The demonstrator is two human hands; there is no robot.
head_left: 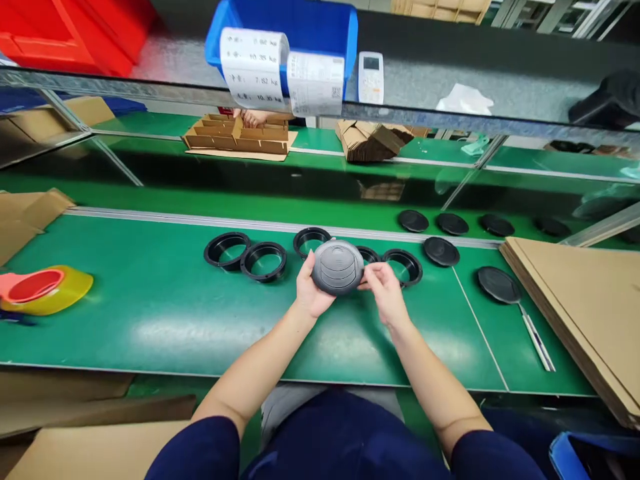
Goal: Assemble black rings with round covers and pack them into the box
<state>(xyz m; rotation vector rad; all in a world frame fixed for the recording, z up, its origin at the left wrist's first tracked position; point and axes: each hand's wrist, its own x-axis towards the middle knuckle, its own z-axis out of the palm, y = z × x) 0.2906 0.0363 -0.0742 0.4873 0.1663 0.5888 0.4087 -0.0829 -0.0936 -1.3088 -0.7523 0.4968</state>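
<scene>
A round dark-grey air vent (338,267) with curved slats faces up above the green bench. My left hand (311,288) is closed around its left side and underside, thumb on the rim. At the vent's right rim my right hand (386,293) is closed, with thumb and fingertips pinching the edge. Behind and beside them lie black rings: one ring (263,262) and another ring (227,251) to the left, a ring (311,243) just behind the vent, and a ring (403,267) to the right. A further ring (369,256) is partly hidden by the vent and my right hand.
Several black round vents (442,251) lie at the right, near stacked cardboard (580,320) and a slim white-handled tool (539,339). Yellow tape (75,290) sits left. A shelf overhead bears a blue bin (300,20) and remote (371,77). Across, another person's hand (254,118) touches a divided carton (235,137).
</scene>
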